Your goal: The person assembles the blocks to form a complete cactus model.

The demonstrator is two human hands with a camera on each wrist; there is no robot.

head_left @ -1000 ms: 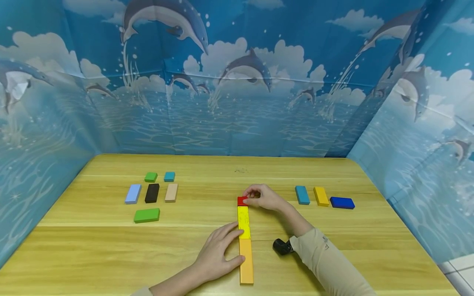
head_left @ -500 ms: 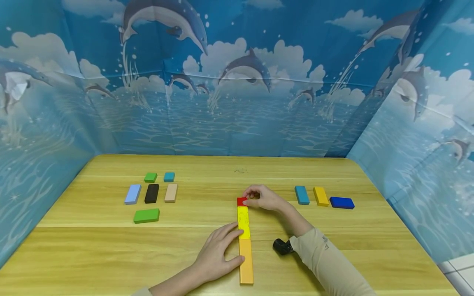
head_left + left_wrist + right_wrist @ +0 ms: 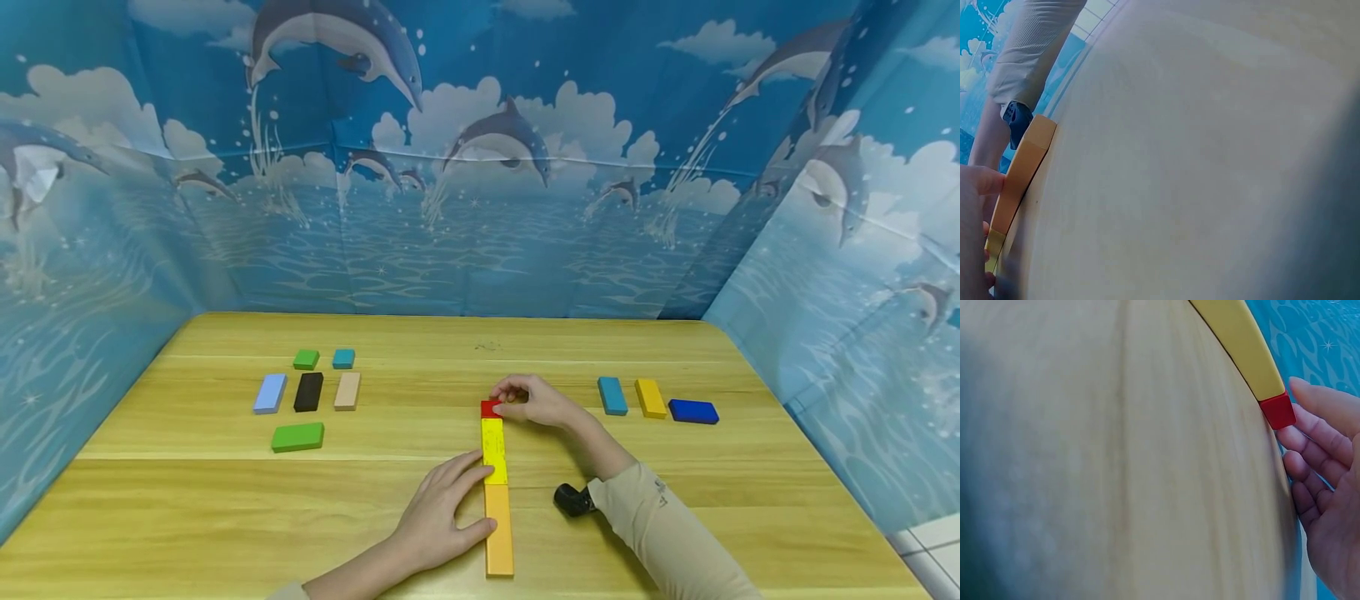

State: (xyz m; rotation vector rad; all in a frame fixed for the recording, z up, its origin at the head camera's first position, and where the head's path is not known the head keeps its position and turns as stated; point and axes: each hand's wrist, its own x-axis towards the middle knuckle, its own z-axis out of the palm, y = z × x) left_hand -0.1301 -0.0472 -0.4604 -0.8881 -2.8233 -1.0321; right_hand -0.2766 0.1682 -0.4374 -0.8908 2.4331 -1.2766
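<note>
Three flat blocks lie end to end in one line on the table: an orange block (image 3: pixel 500 550) nearest, a yellow block (image 3: pixel 492 437) in the middle, and a small red block (image 3: pixel 488 409) at the far end. My left hand (image 3: pixel 441 518) rests along their left side, fingers spread, thumb on the orange block and fingertips at the yellow one. Thumb and index finger of my right hand (image 3: pixel 538 402) pinch the red block from its right. In the right wrist view the red block (image 3: pixel 1279 411) meets the end of the yellow block (image 3: pixel 1241 340).
Several blocks lie at the left, among them a black block (image 3: pixel 308 392) and a green block (image 3: pixel 297 437). To the right are a teal block (image 3: pixel 612 395), an amber block (image 3: pixel 650 397) and a dark blue block (image 3: pixel 693 411). A dolphin-print curtain (image 3: pixel 480 233) surrounds the table.
</note>
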